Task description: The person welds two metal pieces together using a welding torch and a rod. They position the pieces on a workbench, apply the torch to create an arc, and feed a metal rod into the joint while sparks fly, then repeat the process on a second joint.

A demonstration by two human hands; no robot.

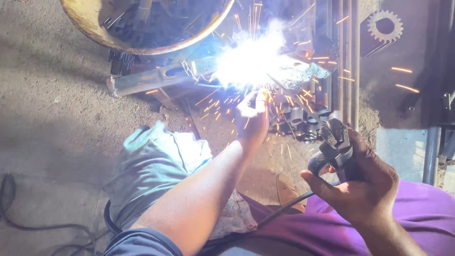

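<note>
My left hand [251, 118] reaches forward to the lower edge of a very bright welding arc [251, 61], which throws orange sparks all round. Glare hides its fingertips and whatever they touch. The arc sits on a metal bar [151, 80] lying across the ground under a rusty round pan [90, 23]. My right hand [365, 182] is closed round a dark welding electrode holder [335, 142] at the lower right. A black cable [284, 208] runs from the holder down across my lap. A rod between the holder and the arc cannot be made out.
A toothed gear [385, 26] lies at the top right beside several upright thin rods [348, 61]. Short metal cylinders [303, 124] are piled below the arc. A grey pipe [431, 154] stands at the right. Loose cable [9, 199] lies on the dirt floor at the left.
</note>
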